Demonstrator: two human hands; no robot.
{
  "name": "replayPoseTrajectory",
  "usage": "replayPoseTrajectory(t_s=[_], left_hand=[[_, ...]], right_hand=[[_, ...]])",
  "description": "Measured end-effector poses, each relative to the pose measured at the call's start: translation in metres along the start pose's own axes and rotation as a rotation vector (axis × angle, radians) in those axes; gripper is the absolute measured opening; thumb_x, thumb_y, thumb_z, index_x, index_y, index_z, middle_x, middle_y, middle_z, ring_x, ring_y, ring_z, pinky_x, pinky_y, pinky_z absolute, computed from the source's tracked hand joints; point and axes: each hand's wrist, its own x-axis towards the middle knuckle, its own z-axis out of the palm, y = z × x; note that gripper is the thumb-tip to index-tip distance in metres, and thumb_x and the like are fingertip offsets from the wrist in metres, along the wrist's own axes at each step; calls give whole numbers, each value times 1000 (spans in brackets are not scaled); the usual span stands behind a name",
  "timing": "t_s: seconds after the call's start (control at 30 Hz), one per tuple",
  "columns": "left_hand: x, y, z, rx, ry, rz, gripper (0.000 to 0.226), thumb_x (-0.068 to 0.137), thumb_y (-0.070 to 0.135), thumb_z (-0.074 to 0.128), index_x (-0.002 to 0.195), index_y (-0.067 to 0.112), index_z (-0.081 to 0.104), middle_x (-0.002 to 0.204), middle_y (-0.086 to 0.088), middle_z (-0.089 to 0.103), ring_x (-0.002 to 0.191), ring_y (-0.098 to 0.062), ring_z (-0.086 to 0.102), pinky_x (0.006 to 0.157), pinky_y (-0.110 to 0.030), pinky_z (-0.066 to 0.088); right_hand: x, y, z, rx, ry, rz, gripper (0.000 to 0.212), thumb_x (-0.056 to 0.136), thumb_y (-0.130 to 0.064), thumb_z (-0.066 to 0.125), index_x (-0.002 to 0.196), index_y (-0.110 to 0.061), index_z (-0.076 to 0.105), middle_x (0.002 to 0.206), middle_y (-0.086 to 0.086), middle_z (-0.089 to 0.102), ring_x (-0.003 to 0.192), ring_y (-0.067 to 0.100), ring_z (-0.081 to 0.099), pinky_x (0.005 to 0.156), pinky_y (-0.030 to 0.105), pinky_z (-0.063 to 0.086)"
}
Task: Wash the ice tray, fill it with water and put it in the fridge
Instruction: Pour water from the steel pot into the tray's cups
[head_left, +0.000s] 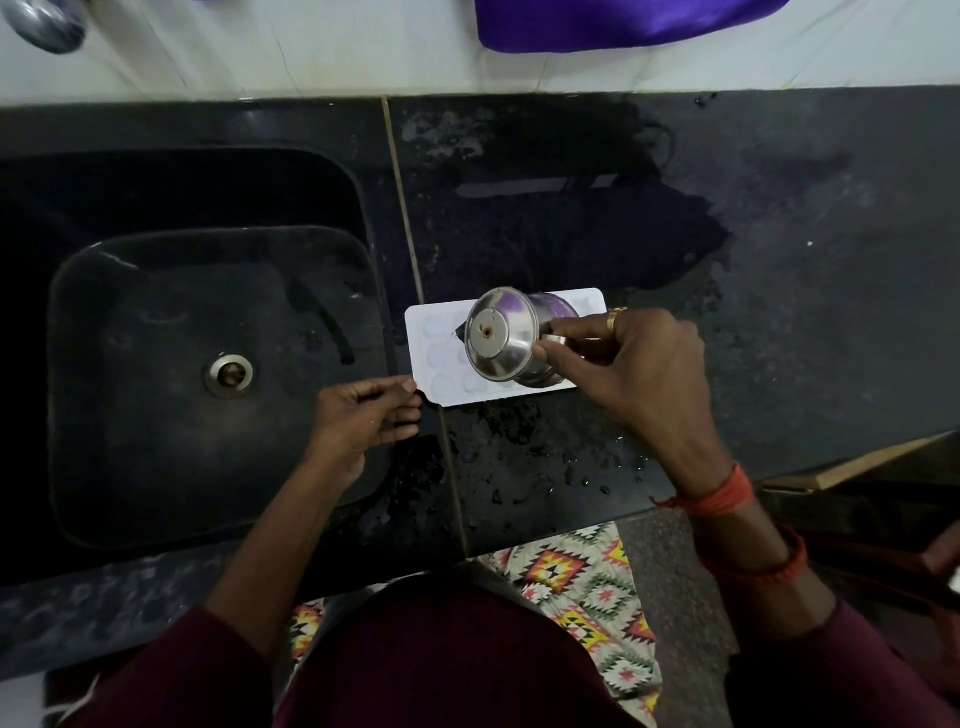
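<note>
Water cup tipped over the ice tray on the wet counter

Ice tray (441, 364) lies flat on the black counter (779, 260), just right of the sink (208, 364), and its long side runs left to right in front of the person. The left hand (363, 415) has its fingers curled in, and its fingertips touch the near left corner of the tray, so this hand is the closer one to the tray. The right hand (628, 358) holds a shiny steel cup (511, 338) right above the middle of the tray, tipped on its side with its bottom facing up at us. I cannot tell if water is coming out. I think the filling is going on now, and the pour should go along the tray's long side while the left hand keeps the tray from sliding
</note>
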Motion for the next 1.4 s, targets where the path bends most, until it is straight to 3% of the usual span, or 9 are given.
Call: replayPoseTrajectory(t_s=[0.6,0.97,1.4], left_hand=[[1,1,-2,-5,-1,2,10,88,13,75,96,7,75,74,-6,76,61,-10,71,56,-25,60],[2,5,-3,-6,3,13,7,88,13,75,94,8,76,74,-5,76,61,-10,70,57,-25,60],[3,7,-5,-3,10,6,11,88,12,75,97,6,76,76,-6,76,61,-10,70,56,-24,59]], right_hand=[[0,5,3,18,-4,-18,32,77,-52,77,101,-31,81,78,-5,79,73,12,75,73,43,62],[11,-2,-2,140,-3,1,24,79,-45,83,97,-30,81,79,-12,77,71,-4,72,71,29,61],[23,-6,12,81,50,-50,28,80,-48,82,101,-29,81,81,-8,78,74,7,73,74,39,61]])
